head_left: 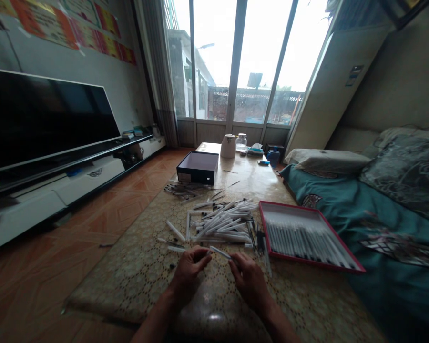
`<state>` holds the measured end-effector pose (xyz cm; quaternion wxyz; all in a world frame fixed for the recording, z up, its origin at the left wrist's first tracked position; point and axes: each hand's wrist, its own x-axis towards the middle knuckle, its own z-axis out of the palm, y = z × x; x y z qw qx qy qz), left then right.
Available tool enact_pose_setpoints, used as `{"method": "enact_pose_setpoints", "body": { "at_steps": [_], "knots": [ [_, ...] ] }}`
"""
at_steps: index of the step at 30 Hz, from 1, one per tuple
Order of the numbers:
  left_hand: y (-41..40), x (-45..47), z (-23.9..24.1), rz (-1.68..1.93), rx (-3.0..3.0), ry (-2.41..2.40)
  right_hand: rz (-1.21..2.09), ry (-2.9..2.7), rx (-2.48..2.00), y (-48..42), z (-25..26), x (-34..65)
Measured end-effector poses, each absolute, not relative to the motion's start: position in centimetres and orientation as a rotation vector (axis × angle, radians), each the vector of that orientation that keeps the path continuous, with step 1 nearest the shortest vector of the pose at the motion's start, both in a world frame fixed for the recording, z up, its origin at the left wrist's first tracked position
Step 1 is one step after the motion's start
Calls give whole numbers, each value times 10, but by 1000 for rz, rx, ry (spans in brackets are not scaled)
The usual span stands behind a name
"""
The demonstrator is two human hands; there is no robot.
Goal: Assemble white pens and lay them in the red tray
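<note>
My left hand (189,269) and my right hand (249,280) meet over the low table (143,276), both pinched on one white pen barrel (219,252) held between them. Just beyond lies a loose pile of white pen barrels (221,221). Thin dark refills (186,190) are scattered farther back on the left. A red-rimmed tray (307,236) filled with rows of pens sits to the right of my right hand.
A dark open box (197,167), a white kettle (228,146) and a glass jar (241,142) stand at the table's far end. A teal-covered sofa (379,247) runs along the right. A television (46,119) on a low cabinet lines the left wall, across tiled floor.
</note>
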<state>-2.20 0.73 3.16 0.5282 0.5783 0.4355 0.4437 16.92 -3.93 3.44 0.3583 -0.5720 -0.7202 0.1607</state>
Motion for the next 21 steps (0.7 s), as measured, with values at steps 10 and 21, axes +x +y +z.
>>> {"method": "enact_pose_setpoints", "body": {
  "at_steps": [10,21],
  "knots": [
    [7,-30,29,983,1360,1050,357,-1917,-1507,-46,31,179],
    [6,-28,32,986,1125,1032,371,-1973,-1524,-45,25,179]
  ]
}}
